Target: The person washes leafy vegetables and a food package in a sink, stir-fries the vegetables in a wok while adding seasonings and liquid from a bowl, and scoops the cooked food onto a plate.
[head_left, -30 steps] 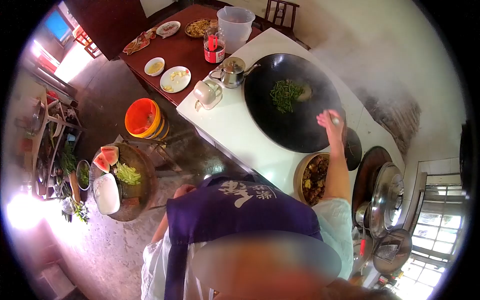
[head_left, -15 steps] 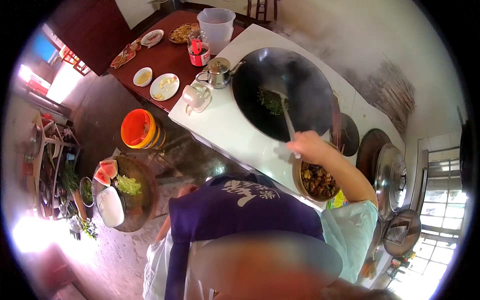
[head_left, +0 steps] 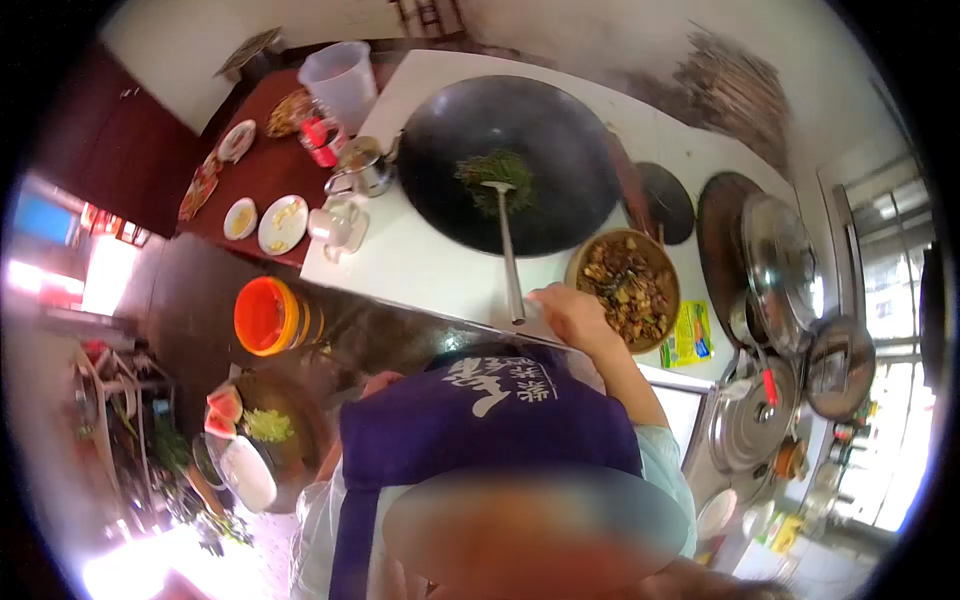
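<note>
A metal spatula (head_left: 508, 255) leans in the large black wok (head_left: 560, 130), its blade on a heap of chopped greens (head_left: 480, 172). Its handle sticks out over the near rim towards me. My right hand (head_left: 570, 316) is just right of the handle's end, apart from it, at the counter's front edge. Nothing shows in its fingers, which look loosely apart. Beside that hand stands a bowl of cooked, browned food (head_left: 628, 290). My left hand (head_left: 380, 383) is low beside the dark apron (head_left: 480, 420), mostly hidden, so its fingers cannot be made out.
On the white counter (head_left: 420, 285) are a metal pot (head_left: 362, 168), a white cup (head_left: 335, 228) and a yellow-green packet (head_left: 688, 335). Lids (head_left: 775, 260) lean at right. An orange bucket (head_left: 265, 315) stands on the floor. Watermelon (head_left: 224, 410) and sliced greens (head_left: 268, 425) lie at left.
My right hand has let go of the spatula and drawn back towards me. The spatula now rests in the wok. The camera view has turned, showing more of the right side.
</note>
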`<action>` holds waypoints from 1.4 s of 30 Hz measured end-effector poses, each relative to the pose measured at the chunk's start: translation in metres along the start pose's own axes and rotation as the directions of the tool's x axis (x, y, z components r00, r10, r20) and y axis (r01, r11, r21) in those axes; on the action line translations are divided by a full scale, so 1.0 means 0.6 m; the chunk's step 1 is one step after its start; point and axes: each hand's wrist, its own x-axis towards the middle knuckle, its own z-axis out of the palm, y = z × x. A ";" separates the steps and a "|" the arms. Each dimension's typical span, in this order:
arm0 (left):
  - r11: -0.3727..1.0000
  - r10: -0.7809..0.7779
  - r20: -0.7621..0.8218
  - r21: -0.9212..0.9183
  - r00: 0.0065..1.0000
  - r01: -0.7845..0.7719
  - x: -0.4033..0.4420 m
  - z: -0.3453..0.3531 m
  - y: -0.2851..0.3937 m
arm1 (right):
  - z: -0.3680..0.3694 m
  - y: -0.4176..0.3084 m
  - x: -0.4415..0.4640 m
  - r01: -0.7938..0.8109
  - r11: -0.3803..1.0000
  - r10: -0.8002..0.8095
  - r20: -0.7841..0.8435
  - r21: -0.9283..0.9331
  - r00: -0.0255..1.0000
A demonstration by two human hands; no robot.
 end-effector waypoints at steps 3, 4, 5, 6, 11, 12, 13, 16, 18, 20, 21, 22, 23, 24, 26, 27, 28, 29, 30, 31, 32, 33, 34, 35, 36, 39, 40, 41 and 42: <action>0.993 0.063 0.129 0.093 0.990 -0.076 0.018 -0.023 0.049 | -0.059 0.052 -0.076 -0.251 0.968 0.226 -0.382 -0.015 0.896; 0.992 0.068 0.159 0.094 0.985 -0.084 0.030 -0.030 0.065 | -0.071 0.088 -0.117 -0.411 0.911 0.360 -0.492 0.004 0.793; 0.992 0.072 0.181 0.086 0.981 -0.089 0.041 -0.038 0.074 | -0.092 0.113 -0.156 -0.554 0.824 0.510 -0.586 0.122 0.630; 0.994 0.076 0.202 0.063 0.976 -0.090 0.051 -0.044 0.081 | -0.107 0.143 -0.196 -0.696 0.662 0.685 -0.600 0.277 0.413; 0.976 0.000 0.242 -0.210 0.970 0.052 0.097 -0.060 0.151 | -0.081 0.271 -0.426 -0.933 0.190 0.664 -0.740 0.305 -0.107; 0.952 -0.033 0.258 -0.285 0.966 0.108 0.090 -0.066 0.195 | -0.069 0.294 -0.457 -0.933 0.142 0.684 -0.714 0.330 -0.148; 0.946 -0.034 0.253 -0.303 0.967 0.112 0.088 -0.068 0.220 | -0.053 0.321 -0.489 -0.931 0.095 0.703 -0.686 0.352 -0.188; 0.938 -0.020 0.247 -0.332 0.969 0.104 0.089 -0.072 0.262 | 0.005 0.430 -0.584 -0.837 0.269 0.784 -0.613 0.477 -0.098; 0.945 0.015 0.260 -0.320 0.965 0.072 0.092 -0.072 0.280 | -0.005 0.437 -0.574 -0.684 0.253 0.872 -0.467 0.685 -0.146; 0.944 0.040 0.273 -0.325 0.961 0.053 0.092 -0.069 0.301 | -0.066 0.364 -0.496 -0.442 -0.017 0.939 -0.138 0.897 -0.316; 0.944 0.053 0.279 -0.328 0.959 0.043 0.090 -0.068 0.310 | -0.069 0.348 -0.477 -0.297 0.103 0.944 -0.187 0.949 -0.271; 0.945 0.063 0.282 -0.324 0.957 0.033 0.088 -0.067 0.317 | -0.070 0.338 -0.461 -0.137 0.219 0.941 -0.246 0.966 -0.231; 0.946 0.074 0.282 -0.323 0.957 0.022 0.087 -0.066 0.323 | -0.078 0.331 -0.450 0.029 0.322 0.930 -0.310 0.946 -0.198; 0.945 0.084 0.280 -0.326 0.956 0.012 0.086 -0.064 0.328 | -0.093 0.316 -0.442 0.033 0.343 0.931 -0.335 0.939 -0.145; 0.948 0.117 0.264 -0.317 0.957 -0.029 0.078 -0.064 0.343 | -0.131 0.271 -0.425 -0.383 0.475 0.830 -0.548 0.792 -0.103; 0.949 0.133 0.256 -0.313 0.957 -0.048 0.074 -0.063 0.352 | -0.155 0.241 -0.411 -0.565 0.506 0.769 -0.637 0.651 -0.045; 0.947 0.172 0.268 -0.309 0.948 -0.085 0.073 -0.061 0.360 | -0.179 0.206 -0.384 -0.554 0.545 0.750 -0.661 0.630 -0.014; 0.944 0.212 0.278 -0.305 0.937 -0.123 0.073 -0.060 0.370 | -0.194 0.191 -0.371 -0.582 0.662 0.632 -0.769 0.473 0.094; 0.939 0.253 0.288 -0.301 0.924 -0.163 0.075 -0.057 0.384 | -0.216 0.163 -0.346 -0.583 0.720 0.560 -0.811 0.377 0.168; 0.935 0.276 0.288 -0.301 0.917 -0.187 0.073 -0.052 0.406 | -0.234 0.132 -0.315 -0.574 0.771 0.481 -0.843 0.275 0.243; 0.930 0.297 0.284 -0.301 0.912 -0.209 0.074 -0.043 0.428 | -0.244 0.109 -0.286 -0.479 0.806 0.516 -0.810 0.349 0.279; 0.925 0.337 0.310 -0.288 0.889 -0.250 0.082 -0.034 0.444 | -0.246 0.089 -0.258 -0.377 0.823 0.547 -0.773 0.425 0.322; 0.918 0.371 0.332 -0.273 0.867 -0.289 0.088 -0.024 0.461 | -0.238 0.075 -0.234 -0.252 0.730 0.681 -0.645 0.635 0.347; 0.915 0.368 0.361 -0.306 0.857 -0.264 0.091 -0.011 0.487 | -0.215 0.069 -0.197 -0.073 0.670 0.705 -0.602 0.739 0.376; 0.910 0.365 0.384 -0.339 0.848 -0.238 0.092 0.002 0.512 | -0.194 0.054 -0.155 0.038 0.600 0.716 -0.558 0.799 0.419; 0.687 0.388 0.401 -0.726 0.830 0.031 0.098 0.037 0.525 | -0.127 0.000 -0.046 0.111 0.418 0.705 -0.399 0.902 0.587; 0.535 0.428 0.389 -0.836 0.816 0.118 0.097 0.042 0.527 | -0.103 -0.011 -0.021 0.074 0.394 0.697 -0.351 0.916 0.625; 0.365 0.473 0.370 -0.908 0.799 0.205 0.098 0.037 0.524 | -0.080 -0.022 0.001 0.036 0.376 0.690 -0.305 0.926 0.657; 0.294 0.484 0.299 -0.941 0.822 0.169 0.102 0.027 0.513 | -0.062 -0.040 0.021 0.032 0.309 0.688 -0.247 0.950 0.682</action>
